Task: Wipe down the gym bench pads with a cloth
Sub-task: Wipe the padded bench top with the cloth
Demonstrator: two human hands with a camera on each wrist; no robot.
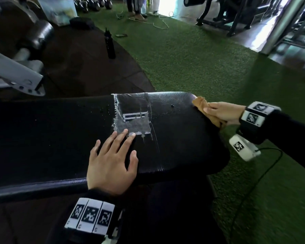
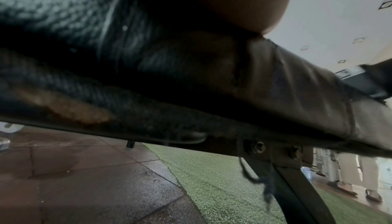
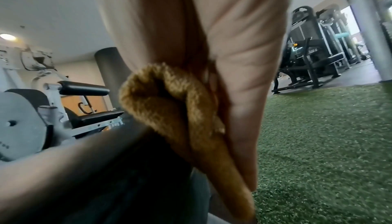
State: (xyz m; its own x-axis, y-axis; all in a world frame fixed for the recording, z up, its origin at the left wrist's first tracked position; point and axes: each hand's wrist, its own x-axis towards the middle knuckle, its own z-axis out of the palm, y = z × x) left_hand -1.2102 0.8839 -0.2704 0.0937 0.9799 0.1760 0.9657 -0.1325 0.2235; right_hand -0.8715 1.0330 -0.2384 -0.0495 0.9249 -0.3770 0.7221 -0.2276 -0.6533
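A black padded gym bench pad runs across the head view, with a taped, worn patch near its right end and some wet drops. My left hand lies flat on the pad with straight, spread fingers, just below the patch. My right hand presses a tan cloth against the pad's right end. In the right wrist view the folded cloth is held between thumb and fingers against the dark pad edge. The left wrist view shows the pad's side close up.
A black bottle stands on the dark rubber floor beyond the bench, a phone lies near it. Green turf spreads to the right. A grey machine arm is at left. A person's legs and gym machines stand far off.
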